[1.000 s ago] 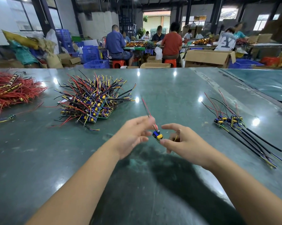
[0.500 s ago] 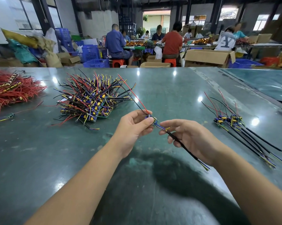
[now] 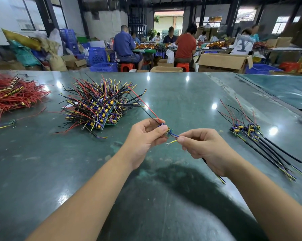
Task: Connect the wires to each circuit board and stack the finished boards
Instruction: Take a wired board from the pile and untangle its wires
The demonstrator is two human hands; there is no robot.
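My left hand (image 3: pixel 145 134) pinches a small green circuit board (image 3: pixel 169 132) above the table; a red and a black wire (image 3: pixel 146 106) rise from it toward the far left. My right hand (image 3: pixel 204 146) pinches the blue and yellow wires (image 3: pixel 173 137) coming off the board's right side, and a black cable (image 3: pixel 214 170) runs back under that palm. A big heap of wired boards (image 3: pixel 98 108) lies to the left. A small group of boards with long black cables (image 3: pixel 247 130) lies to the right.
The dark green table (image 3: pixel 181 94) stretches ahead. A bundle of red wires (image 3: pixel 11 96) lies at the far left, with a loose board with wires (image 3: pixel 2 124) near it. Beyond the table edge people sit among cardboard boxes (image 3: pixel 223 62) and blue crates (image 3: pixel 98 57).
The board turned in my hands from upright to sideways. My right hand slid up the black cable and now pinches the blue and yellow wires close to the board.
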